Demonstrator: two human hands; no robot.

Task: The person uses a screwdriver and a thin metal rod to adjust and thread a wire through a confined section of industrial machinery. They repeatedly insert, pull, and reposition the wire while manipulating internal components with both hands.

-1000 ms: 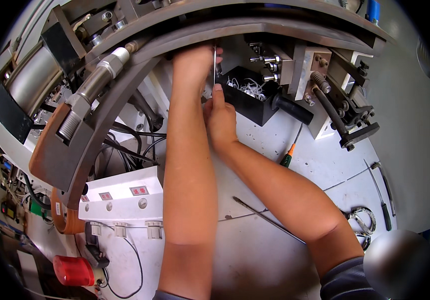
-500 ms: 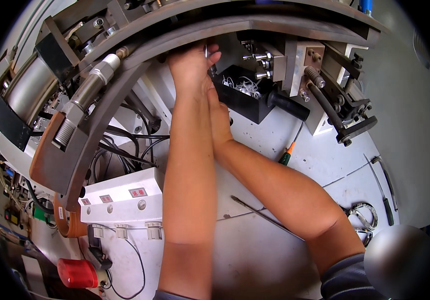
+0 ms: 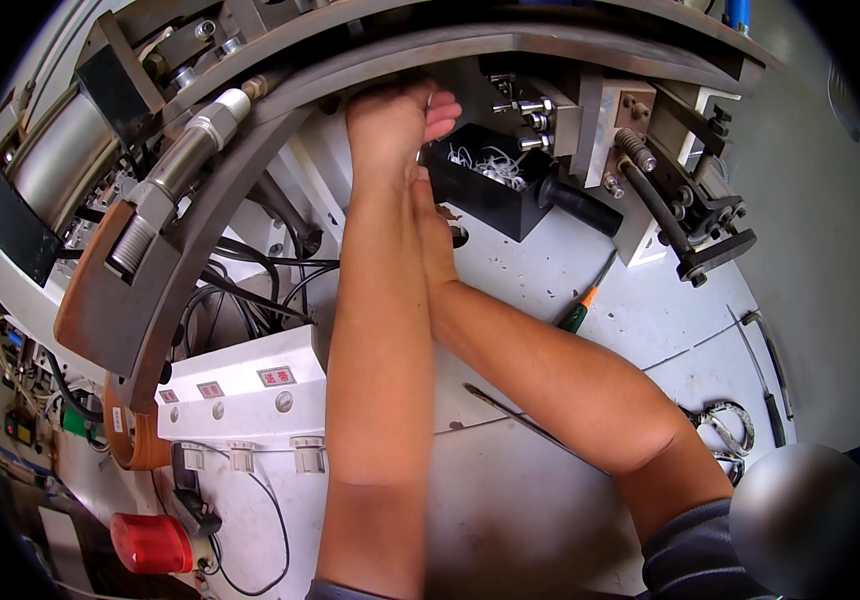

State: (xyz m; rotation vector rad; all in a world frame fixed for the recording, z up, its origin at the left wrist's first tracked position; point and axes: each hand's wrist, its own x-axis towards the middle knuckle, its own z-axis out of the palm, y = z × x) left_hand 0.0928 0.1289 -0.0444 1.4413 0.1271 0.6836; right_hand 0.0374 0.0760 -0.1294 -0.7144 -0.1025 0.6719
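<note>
My left hand [image 3: 390, 118] reaches up under the curved metal beam [image 3: 510, 42] of a machine. Its fingers are curled, and a thin shiny sliver shows among them; what it is I cannot make out. Crossing beneath the left wrist, my right hand [image 3: 434, 225] points upward, its fingers mostly hidden by the left forearm. A small metal bit [image 3: 421, 156] shows near the right fingertips. Just right of both hands sits a black open box [image 3: 510, 212] with white stringy scraps [image 3: 495, 168] in it and a black handle [image 3: 580, 208].
Bolted metal brackets [image 3: 615, 130] hang at the right. A green-handled screwdriver [image 3: 574, 318], a metal rod [image 3: 510, 425] and scissors [image 3: 725, 430] lie on the white table. At left stand a white button box [image 3: 250, 390], black cables [image 3: 250, 270] and a red lamp [image 3: 150, 543].
My left hand has shifted slightly right, and its fingers now stick out a little further toward the black box. My right hand stays beneath the left wrist. The view has moved slightly.
</note>
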